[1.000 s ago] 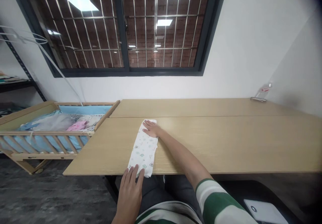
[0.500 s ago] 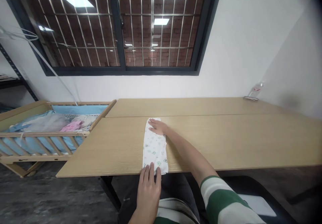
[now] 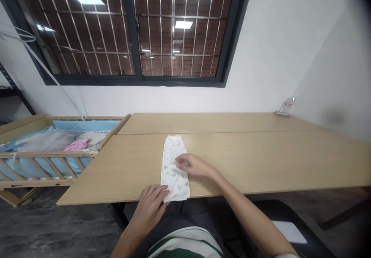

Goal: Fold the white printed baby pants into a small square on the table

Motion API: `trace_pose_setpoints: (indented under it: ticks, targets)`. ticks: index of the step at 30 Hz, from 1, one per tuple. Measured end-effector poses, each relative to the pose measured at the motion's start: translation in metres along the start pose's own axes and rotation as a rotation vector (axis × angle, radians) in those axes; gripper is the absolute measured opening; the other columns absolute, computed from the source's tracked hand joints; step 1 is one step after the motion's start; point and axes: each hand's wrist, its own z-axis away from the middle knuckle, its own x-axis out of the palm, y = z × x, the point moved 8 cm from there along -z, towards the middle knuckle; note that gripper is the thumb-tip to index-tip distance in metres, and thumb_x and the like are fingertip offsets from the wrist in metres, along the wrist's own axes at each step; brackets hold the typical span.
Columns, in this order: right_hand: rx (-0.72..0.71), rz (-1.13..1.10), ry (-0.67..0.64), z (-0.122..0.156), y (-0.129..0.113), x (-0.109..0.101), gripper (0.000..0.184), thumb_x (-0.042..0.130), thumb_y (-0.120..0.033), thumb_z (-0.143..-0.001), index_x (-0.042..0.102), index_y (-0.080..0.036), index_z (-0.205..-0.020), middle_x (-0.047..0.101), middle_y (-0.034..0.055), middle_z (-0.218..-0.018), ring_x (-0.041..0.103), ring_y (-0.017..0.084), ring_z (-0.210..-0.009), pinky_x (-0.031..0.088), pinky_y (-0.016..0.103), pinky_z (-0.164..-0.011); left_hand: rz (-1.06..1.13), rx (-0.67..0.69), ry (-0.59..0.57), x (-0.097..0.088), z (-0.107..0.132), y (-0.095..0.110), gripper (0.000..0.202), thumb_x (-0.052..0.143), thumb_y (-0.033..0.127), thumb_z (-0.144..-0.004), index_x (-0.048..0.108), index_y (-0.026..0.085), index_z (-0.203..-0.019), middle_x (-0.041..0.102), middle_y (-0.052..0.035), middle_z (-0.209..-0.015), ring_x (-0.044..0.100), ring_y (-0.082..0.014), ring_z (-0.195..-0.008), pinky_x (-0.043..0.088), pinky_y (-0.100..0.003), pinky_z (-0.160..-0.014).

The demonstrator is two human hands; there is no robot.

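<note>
A narrow folded white cloth with small printed figures [image 3: 173, 161] lies lengthwise on the wooden table [image 3: 261, 161], its near end at the table's front edge. My left hand [image 3: 150, 204] rests at that near end, fingers curled on the cloth's left corner. My right hand [image 3: 193, 166] lies on the cloth's middle right side, fingers bent down onto the fabric.
A wooden baby crib [image 3: 43, 149] with blue lining and loose clothes stands against the table's left end. A small plastic bottle [image 3: 285, 107] lies at the far right by the wall. A barred window fills the wall ahead. A white flat object [image 3: 290, 231] lies low at right.
My right hand has slid back from the cloth's far end to its middle. My left hand has shifted left to the near left corner. The view has turned slightly.
</note>
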Motion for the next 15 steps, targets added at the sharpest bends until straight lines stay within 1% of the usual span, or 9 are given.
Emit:
trace_pose_setpoints:
  ticks: [2, 3, 5, 6, 8, 10, 12, 15]
  targets:
    - [-0.01, -0.007, -0.111, 0.033, -0.011, 0.016, 0.059, 0.068, -0.054, -0.087, 0.061, -0.027, -0.138, 0.066, 0.0087, -0.134, 0.063, 0.028, -0.118, 0.049, 0.037, -0.1, 0.03, 0.01, -0.012, -0.002, 0.002, -0.007, 0.032, 0.051, 0.012, -0.094, 0.065, 0.025, -0.121, 0.07, -0.0063, -0.124, 0.063, -0.0215, -0.112, 0.052, -0.041, -0.096]
    - [-0.012, 0.024, -0.147, 0.047, -0.014, 0.025, 0.069, 0.074, -0.055, -0.081, 0.057, -0.029, -0.142, 0.06, 0.0087, -0.142, 0.059, 0.03, -0.127, 0.046, 0.039, -0.106, 0.045, 0.015, -0.017, -0.002, 0.003, -0.009, 0.033, 0.049, 0.011, -0.094, 0.065, 0.025, -0.12, 0.07, -0.0057, -0.124, 0.063, -0.0209, -0.111, 0.052, -0.04, -0.095]
    - [-0.009, 0.116, -0.165, 0.067, -0.013, 0.04, 0.084, 0.082, -0.05, -0.074, 0.049, -0.033, -0.149, 0.045, 0.0079, -0.156, 0.043, 0.032, -0.142, 0.036, 0.044, -0.116, 0.073, 0.019, -0.019, -0.002, 0.003, -0.012, 0.034, 0.046, 0.008, -0.095, 0.066, 0.025, -0.117, 0.071, -0.0049, -0.123, 0.063, -0.0202, -0.11, 0.051, -0.04, -0.095]
    - [-0.013, 0.161, -0.153, 0.074, -0.012, 0.046, 0.086, 0.082, -0.045, -0.075, 0.046, -0.034, -0.152, 0.038, 0.0067, -0.161, 0.035, 0.032, -0.148, 0.031, 0.045, -0.12, 0.086, 0.016, -0.015, -0.002, 0.003, -0.012, 0.034, 0.046, 0.008, -0.095, 0.067, 0.024, -0.116, 0.071, -0.0048, -0.123, 0.064, -0.02, -0.11, 0.051, -0.04, -0.095]
    - [-0.028, 0.228, -0.102, 0.083, -0.01, 0.055, 0.081, 0.076, -0.034, -0.082, 0.039, -0.036, -0.155, 0.029, 0.0038, -0.164, 0.026, 0.028, -0.152, 0.024, 0.046, -0.124, 0.114, 0.001, -0.006, -0.002, 0.001, -0.013, 0.033, 0.046, 0.008, -0.095, 0.068, 0.024, -0.115, 0.072, -0.0048, -0.121, 0.064, -0.0199, -0.109, 0.051, -0.039, -0.095]
    - [-0.039, 0.257, -0.048, 0.088, -0.01, 0.059, 0.073, 0.064, -0.024, -0.09, 0.037, -0.037, -0.156, 0.029, 0.0017, -0.164, 0.025, 0.023, -0.153, 0.022, 0.045, -0.125, 0.144, -0.017, 0.003, -0.003, 0.0, -0.012, 0.032, 0.047, 0.01, -0.095, 0.068, 0.025, -0.115, 0.073, -0.0046, -0.118, 0.064, -0.0201, -0.107, 0.051, -0.039, -0.095]
    - [-0.035, 0.244, -0.009, 0.094, -0.014, 0.06, 0.064, 0.055, -0.021, -0.094, 0.041, -0.038, -0.154, 0.032, 0.0002, -0.163, 0.026, 0.021, -0.152, 0.021, 0.044, -0.125, 0.18, -0.037, 0.014, -0.006, 0.001, -0.01, 0.028, 0.05, 0.014, -0.096, 0.068, 0.025, -0.114, 0.075, -0.0043, -0.112, 0.065, -0.0202, -0.104, 0.051, -0.038, -0.093]
    - [-0.009, 0.166, 0.015, 0.106, -0.023, 0.058, 0.051, 0.05, -0.023, -0.096, 0.054, -0.037, -0.145, 0.041, 0.0002, -0.158, 0.033, 0.022, -0.149, 0.026, 0.045, -0.124, 0.254, -0.061, 0.013, -0.01, 0.004, -0.006, 0.021, 0.054, 0.021, -0.097, 0.068, 0.026, -0.112, 0.075, -0.0036, -0.105, 0.067, -0.0198, -0.099, 0.052, -0.035, -0.089]
